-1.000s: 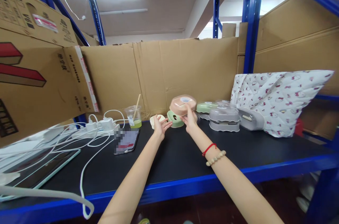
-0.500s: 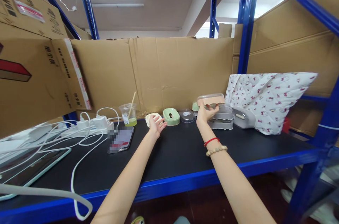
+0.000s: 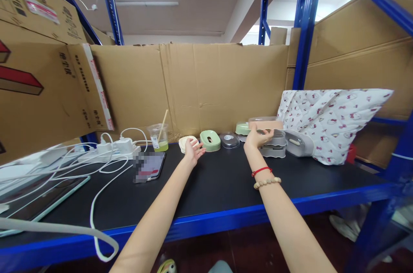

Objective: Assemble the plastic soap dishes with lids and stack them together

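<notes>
My right hand is closed around the underside of a peach box with a clear lid, level and just above stacked grey boxes with clear lids. Whether the peach box touches the stack I cannot tell. A light green box shows behind its left end. With palm up and fingers spread, my left hand holds nothing, in front of a cream-coloured dish that it partly covers. To its right sit an oval green dish with a slot and a round clear lid with dark grey beneath.
A plastic cup with a straw and a phone are on the left. White cables, a power strip and a tablet lie further left. A grey lidded box leans by a patterned cloth bag.
My right hand has carried the peach box to the right and slightly down, over the stack. My left hand stays open near the cream dish. The view has shifted slightly.
</notes>
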Motion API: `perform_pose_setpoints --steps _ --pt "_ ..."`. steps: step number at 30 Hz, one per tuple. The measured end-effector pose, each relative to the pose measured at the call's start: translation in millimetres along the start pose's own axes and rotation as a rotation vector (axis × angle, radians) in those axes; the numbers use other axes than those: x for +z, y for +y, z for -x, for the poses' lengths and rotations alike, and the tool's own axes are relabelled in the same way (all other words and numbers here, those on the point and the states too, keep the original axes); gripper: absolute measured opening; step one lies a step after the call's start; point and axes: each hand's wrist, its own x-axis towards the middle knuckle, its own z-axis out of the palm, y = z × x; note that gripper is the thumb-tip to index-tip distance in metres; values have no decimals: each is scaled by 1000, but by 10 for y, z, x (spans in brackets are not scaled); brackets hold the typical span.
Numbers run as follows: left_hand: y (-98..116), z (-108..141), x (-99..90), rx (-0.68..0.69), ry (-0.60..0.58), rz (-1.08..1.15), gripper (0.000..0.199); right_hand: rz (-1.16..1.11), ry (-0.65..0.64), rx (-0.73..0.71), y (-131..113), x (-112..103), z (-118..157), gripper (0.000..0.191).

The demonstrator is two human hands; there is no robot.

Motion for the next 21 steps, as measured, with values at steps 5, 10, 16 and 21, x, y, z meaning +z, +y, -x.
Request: perform_pose_setpoints --steps 5,10,16,21 --pt "-3 -3 2 -8 3 -18 25 99 12 -8 -6 -34 -7 68" --pt "-1 -9 2 -6 5 -31 23 125 18 -7 -1 -48 -19 68" --pt "1 -12 -1 -5 2 -42 22 152 16 17 5 -43 -70 72" --pt "-2 -34 -6 7 -1 -67 21 91 127 -42 100 36 -161 70"
